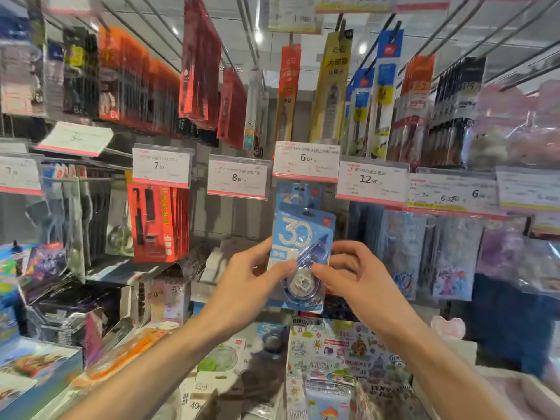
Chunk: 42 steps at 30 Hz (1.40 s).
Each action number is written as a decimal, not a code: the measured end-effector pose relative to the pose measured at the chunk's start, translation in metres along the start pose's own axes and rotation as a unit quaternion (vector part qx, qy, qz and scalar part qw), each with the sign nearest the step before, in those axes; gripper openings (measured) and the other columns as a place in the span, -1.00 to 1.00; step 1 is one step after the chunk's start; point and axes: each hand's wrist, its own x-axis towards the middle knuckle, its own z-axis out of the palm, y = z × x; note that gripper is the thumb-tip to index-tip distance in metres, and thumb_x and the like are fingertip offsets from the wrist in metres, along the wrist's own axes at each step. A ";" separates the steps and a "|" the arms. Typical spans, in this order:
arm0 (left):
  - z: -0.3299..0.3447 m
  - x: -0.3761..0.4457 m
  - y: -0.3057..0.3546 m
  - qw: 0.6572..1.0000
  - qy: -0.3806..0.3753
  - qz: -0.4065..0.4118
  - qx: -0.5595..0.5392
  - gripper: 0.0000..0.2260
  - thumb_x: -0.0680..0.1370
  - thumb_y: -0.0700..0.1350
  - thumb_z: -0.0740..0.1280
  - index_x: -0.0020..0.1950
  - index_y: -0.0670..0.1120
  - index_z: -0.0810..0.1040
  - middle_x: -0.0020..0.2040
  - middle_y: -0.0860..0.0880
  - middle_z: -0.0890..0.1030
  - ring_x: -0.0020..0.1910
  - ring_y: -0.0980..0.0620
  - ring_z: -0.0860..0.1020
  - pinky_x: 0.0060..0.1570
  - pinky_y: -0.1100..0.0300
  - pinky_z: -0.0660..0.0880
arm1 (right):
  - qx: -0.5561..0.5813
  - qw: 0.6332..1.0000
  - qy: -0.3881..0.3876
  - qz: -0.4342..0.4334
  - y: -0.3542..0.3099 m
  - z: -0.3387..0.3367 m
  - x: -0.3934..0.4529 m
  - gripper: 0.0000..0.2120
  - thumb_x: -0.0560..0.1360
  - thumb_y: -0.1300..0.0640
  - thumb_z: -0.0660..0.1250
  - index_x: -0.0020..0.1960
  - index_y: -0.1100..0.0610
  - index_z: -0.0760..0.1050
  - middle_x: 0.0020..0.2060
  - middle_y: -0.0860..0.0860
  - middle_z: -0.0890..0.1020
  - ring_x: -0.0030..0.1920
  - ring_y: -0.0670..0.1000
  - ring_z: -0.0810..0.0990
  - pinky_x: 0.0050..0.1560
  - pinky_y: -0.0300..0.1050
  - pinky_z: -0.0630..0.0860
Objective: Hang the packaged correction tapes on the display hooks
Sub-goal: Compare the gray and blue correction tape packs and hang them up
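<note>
A blue packaged correction tape (303, 237) with a large "30" is held upright in front of the display. My left hand (254, 280) pinches its lower left edge and my right hand (354, 274) pinches its lower right edge. The pack's hang hole sits just below the 6.00 price tag (306, 161). Behind it another blue correction tape pack (298, 194) hangs on the display hook under that tag; the hook itself is mostly hidden.
Red pen packs (159, 222) hang to the left under a 7.90 tag, pale blue character packs (424, 253) to the right. The 8.00 tag (238, 177) marks a gap beside the hook. Sticker sheets (342, 350) and more packs lie on the shelf below.
</note>
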 end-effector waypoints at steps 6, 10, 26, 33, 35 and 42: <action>-0.004 0.005 0.008 0.997 0.021 -0.025 0.066 -0.79 0.64 -0.07 0.37 0.24 0.15 0.63 0.01 0.19 0.74 -0.03 0.16 0.70 0.04 0.10 0.64 | 0.051 0.997 0.038 -0.032 0.005 -0.004 -0.002 -0.50 0.47 0.03 0.49 0.35 0.00 0.40 -0.08 -0.05 0.74 -0.07 -0.05 0.75 -0.14 -0.29 0.62; -0.021 0.020 0.028 0.995 0.090 -0.014 0.051 -0.90 0.62 -0.07 0.39 0.11 0.10 0.63 -0.05 0.01 0.75 -0.18 0.06 0.71 -0.12 0.16 0.66 | 0.049 0.995 0.058 -0.062 0.006 -0.007 -0.002 -0.42 0.35 -0.11 0.47 0.32 -0.07 0.41 0.02 -0.04 0.72 0.03 -0.05 0.73 -0.04 -0.25 0.63; -0.044 0.068 0.077 0.987 0.115 0.091 0.065 -0.91 0.65 -0.06 0.34 -0.04 0.02 0.61 -0.32 0.07 0.69 -0.39 0.11 0.61 -0.39 0.31 0.51 | 0.011 0.986 0.096 -0.137 -0.006 0.003 0.010 -0.52 0.52 -0.02 0.48 0.37 -0.17 0.39 0.13 -0.15 0.67 0.17 -0.18 0.64 0.17 -0.23 0.61; -0.046 0.065 0.075 0.987 0.110 0.090 0.075 -0.92 0.66 -0.07 0.34 -0.01 0.02 0.61 -0.26 0.05 0.71 -0.37 0.11 0.62 -0.38 0.31 0.52 | -0.008 0.984 0.110 -0.143 -0.013 0.008 0.018 -0.32 0.50 -0.13 0.45 0.54 -0.03 0.28 0.22 -0.10 0.62 0.22 -0.19 0.60 0.19 -0.31 0.58; -0.046 0.065 0.075 0.987 0.109 0.094 0.078 -0.92 0.66 -0.06 0.34 0.00 0.02 0.60 -0.26 0.07 0.71 -0.37 0.12 0.62 -0.37 0.31 0.53 | -0.005 0.984 0.109 -0.144 -0.013 0.009 0.019 -0.31 0.51 -0.11 0.46 0.55 -0.03 0.28 0.22 -0.16 0.61 0.20 -0.29 0.58 0.12 -0.46 0.53; -0.049 0.055 0.064 0.986 0.095 0.098 0.101 -0.96 0.64 0.00 0.35 0.05 0.13 0.59 -0.18 0.06 0.71 -0.31 0.15 0.64 -0.33 0.24 0.56 | -0.004 0.977 0.117 -0.176 -0.011 0.015 0.021 -0.59 0.58 0.02 0.43 0.31 -0.33 0.39 0.06 -0.36 0.66 0.09 -0.25 0.66 -0.03 -0.42 0.57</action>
